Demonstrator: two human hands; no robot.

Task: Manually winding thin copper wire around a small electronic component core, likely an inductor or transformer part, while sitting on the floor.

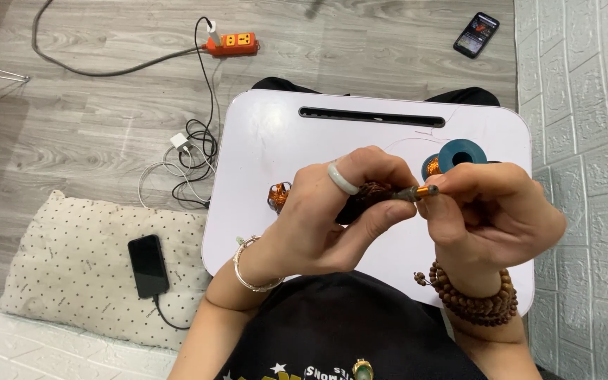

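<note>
Both hands meet over the middle of the small white desk (262,141), a glossy lap-style top with rounded corners and a dark slot along its far edge. Left hand (332,218) cups a dark brown, rough-textured wound bundle (367,197), thumb and forefinger pinched at its right end; a pale smooth ring sits on one finger, a thin metal bangle at the wrist. Right hand (490,211), with a wooden bead bracelet at the wrist, has its fingers closed narrow on a short grey rod with a shiny copper-orange tip (420,191), which pokes out between the two hands. Judged step: fine wire or thread being worked or wound at the rod end; next move seems to call for steady pinch tension and small rotations rather than reach. On the desk near the right edge, a teal spool (462,153), round, matte, with an orange coppery coil just beside it; a second crinkled copper coil (279,195) lies near the left edge, partly behind the left hand.
</note>
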